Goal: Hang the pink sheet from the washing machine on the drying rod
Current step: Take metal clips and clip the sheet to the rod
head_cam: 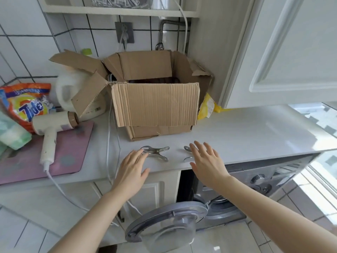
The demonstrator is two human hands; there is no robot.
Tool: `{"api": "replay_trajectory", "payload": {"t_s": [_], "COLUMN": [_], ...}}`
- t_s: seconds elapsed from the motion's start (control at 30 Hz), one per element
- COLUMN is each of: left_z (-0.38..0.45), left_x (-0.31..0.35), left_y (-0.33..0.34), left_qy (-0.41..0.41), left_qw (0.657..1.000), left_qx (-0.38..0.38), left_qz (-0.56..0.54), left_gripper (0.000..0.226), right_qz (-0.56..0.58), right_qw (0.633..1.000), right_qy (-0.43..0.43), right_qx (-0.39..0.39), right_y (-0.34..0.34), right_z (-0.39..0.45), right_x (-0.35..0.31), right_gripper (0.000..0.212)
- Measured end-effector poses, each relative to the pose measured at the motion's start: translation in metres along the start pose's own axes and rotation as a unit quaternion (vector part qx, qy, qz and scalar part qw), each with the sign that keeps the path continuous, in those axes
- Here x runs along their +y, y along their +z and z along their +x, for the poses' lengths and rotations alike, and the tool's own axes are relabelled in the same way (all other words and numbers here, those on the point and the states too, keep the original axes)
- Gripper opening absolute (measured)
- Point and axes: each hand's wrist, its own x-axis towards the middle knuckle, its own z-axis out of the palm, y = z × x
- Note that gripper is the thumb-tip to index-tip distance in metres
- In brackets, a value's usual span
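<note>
Reaching over the white table (246,128), the open left hand (132,168) and open right hand (207,164) hover at two shiny metal clothes clamps (156,152), likely for pinning later. No pink sheet shows; the grey washing machine's round door (164,221) hangs open below.

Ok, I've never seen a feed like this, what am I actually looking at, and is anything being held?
No machine here: a head-worn camera looks down at a person's two bare hands. The left hand and right hand reach open over a white countertop, each at a metal clothes clip: left clip, right clip partly hidden. Neither is in a grip yet. Behind stands an open cardboard box; to the left lie a hair dryer and a Tide bag. Below, the washing machine door hangs open. No pink sheet shows.
</note>
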Motion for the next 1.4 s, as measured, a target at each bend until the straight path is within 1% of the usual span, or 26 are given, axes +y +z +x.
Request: {"api": "replay_trajectory", "payload": {"t_s": [0.07,0.17,0.3,0.43,0.57,0.63,0.7,0.8,0.9,0.97,1.07,1.17,1.27,1.4], "left_z": [0.009,0.024,0.037,0.043,0.050,0.054,0.058,0.063,0.066,0.066,0.067,0.068,0.069,0.062], "left_x": [0.003,0.011,0.021,0.023,0.022,0.023,0.026,0.032,0.038,0.042,0.045,0.052,0.066,0.085], "left_y": [0.001,0.003,0.006,0.012,0.015,0.018,0.019,0.019,0.018,0.014,0.005,-0.004,-0.013,-0.017], "left_qy": [0.004,0.017,0.027,0.030,0.053,0.052,0.049,0.055,0.063,0.047,0.006,-0.044,-0.062,-0.060], "left_qw": [1.000,0.999,0.997,0.997,0.997,0.995,0.994,0.994,0.994,0.995,0.986,0.946,0.917,0.882], "left_qx": [-0.006,-0.035,-0.072,-0.063,-0.034,-0.044,-0.061,-0.080,-0.086,-0.076,-0.043,-0.003,0.015,0.015], "left_qz": [-0.004,0.003,0.023,0.032,0.054,0.072,0.074,0.039,0.011,-0.033,-0.164,-0.321,-0.395,-0.467], "left_gripper": [0.058,0.060,0.062,0.066,0.070,0.071,0.068,0.060,0.058,0.054,0.045,0.038,0.037,0.040], "right_qz": [0.004,0.024,0.030,0.033,0.059,0.066,0.082,0.121,0.163,0.203,0.260,0.324,0.365,0.391], "right_qw": [1.000,0.998,0.996,0.996,0.991,0.989,0.986,0.979,0.971,0.965,0.958,0.944,0.929,0.915], "right_qy": [-0.010,-0.020,-0.025,-0.026,-0.037,-0.046,-0.048,-0.042,-0.032,-0.018,0.003,0.025,0.060,0.099], "right_qx": [-0.019,-0.055,-0.079,-0.081,-0.111,-0.126,-0.140,-0.159,-0.172,-0.164,-0.122,-0.066,-0.012,0.029], "right_y": [0.003,0.011,0.021,0.023,0.020,0.016,0.012,0.010,0.008,0.005,-0.004,-0.021,-0.033,-0.037], "right_z": [0.004,0.014,0.024,0.029,0.034,0.038,0.040,0.044,0.047,0.048,0.048,0.045,0.038,0.017], "right_x": [0.002,0.005,0.005,0.007,0.008,0.009,0.009,0.009,0.012,0.014,0.016,0.020,0.026,0.033], "right_gripper": [0.064,0.065,0.070,0.063,0.057,0.057,0.059,0.059,0.059,0.062,0.066,0.062,0.057,0.055]}}
